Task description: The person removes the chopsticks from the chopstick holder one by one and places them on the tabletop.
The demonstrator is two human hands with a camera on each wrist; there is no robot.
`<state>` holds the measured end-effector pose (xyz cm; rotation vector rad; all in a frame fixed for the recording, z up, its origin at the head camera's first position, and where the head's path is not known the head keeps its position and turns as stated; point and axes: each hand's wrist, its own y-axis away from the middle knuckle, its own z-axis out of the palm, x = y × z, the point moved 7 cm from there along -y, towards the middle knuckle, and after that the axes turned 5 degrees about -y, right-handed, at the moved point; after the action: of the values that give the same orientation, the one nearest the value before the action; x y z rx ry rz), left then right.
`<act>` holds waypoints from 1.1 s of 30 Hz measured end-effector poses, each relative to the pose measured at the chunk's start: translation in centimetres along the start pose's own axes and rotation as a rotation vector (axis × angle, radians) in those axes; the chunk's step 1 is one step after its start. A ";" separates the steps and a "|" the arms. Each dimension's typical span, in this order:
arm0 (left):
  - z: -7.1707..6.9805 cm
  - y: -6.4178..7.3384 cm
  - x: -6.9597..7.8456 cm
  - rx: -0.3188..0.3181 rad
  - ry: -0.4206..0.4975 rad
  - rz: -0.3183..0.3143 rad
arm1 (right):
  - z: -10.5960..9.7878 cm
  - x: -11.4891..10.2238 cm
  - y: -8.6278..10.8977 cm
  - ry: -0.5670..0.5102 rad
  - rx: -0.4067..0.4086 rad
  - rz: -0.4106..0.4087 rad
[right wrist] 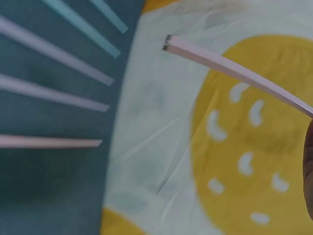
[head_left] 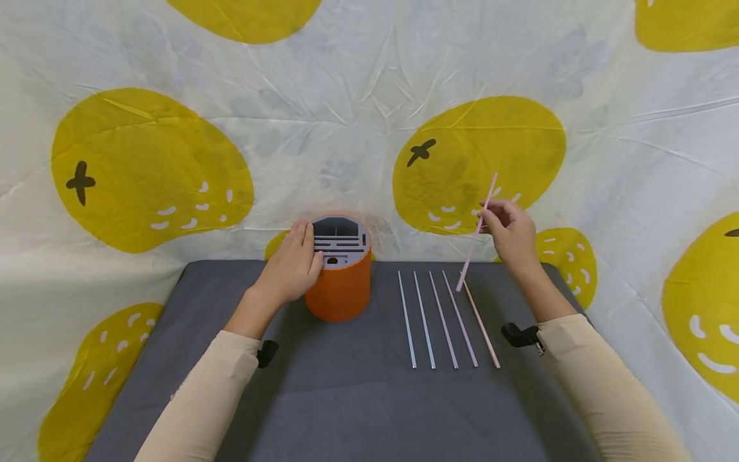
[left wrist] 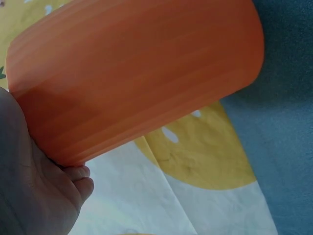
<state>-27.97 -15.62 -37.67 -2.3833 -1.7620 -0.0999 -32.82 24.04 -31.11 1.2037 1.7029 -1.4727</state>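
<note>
An orange cylindrical desk organizer [head_left: 337, 295] with a grey slotted top [head_left: 340, 244] stands upright near the cloth's far edge. My left hand [head_left: 294, 260] rests on the left side of its rim, fingers pointing away and thumb at the front; in the left wrist view the palm [left wrist: 39, 191] is against the organizer's upper end. My right hand [head_left: 509, 232] pinches a thin pink stick [head_left: 470, 253] in the air, tilted, with its lower end above the cloth. In the right wrist view the end of that stick [right wrist: 195, 55] shows dark marks.
Several thin sticks lie side by side on the dark grey cloth [head_left: 340, 404], among them a pale blue stick [head_left: 407, 321], a lilac stick [head_left: 443, 321] and a peach stick [head_left: 480, 321]. A white curtain [head_left: 335, 77] with yellow fruit prints hangs right behind the table.
</note>
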 end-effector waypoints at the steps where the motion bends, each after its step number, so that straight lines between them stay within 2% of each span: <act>1: 0.0 0.0 0.0 0.001 -0.002 0.000 | -0.3 0.2 0.2 0.039 -0.013 0.010; 4: 0.0 0.0 0.1 0.004 0.000 -0.002 | -1.2 2.0 0.7 0.144 -0.055 0.052; 11: 0.2 -0.1 0.2 0.002 0.000 0.000 | -3.5 8.3 1.6 0.286 -0.157 0.119; 18: 0.0 -0.3 0.3 0.001 0.002 -0.001 | -5.2 13.1 3.6 0.447 -0.243 0.222; 22: -0.1 -0.2 0.2 0.001 -0.001 -0.006 | -5.8 15.3 4.7 0.459 -0.274 0.301; 26: -0.1 -0.1 0.0 -0.006 0.000 -0.013 | -5.8 16.6 5.6 0.447 -0.300 0.360; 33: -0.3 0.2 -0.2 -0.005 0.006 -0.016 | -5.5 18.2 6.2 0.471 -0.354 0.392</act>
<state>-27.82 -15.87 -37.42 -2.3700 -1.7806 -0.1138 -34.31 33.87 -48.45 1.6461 1.7832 -0.6541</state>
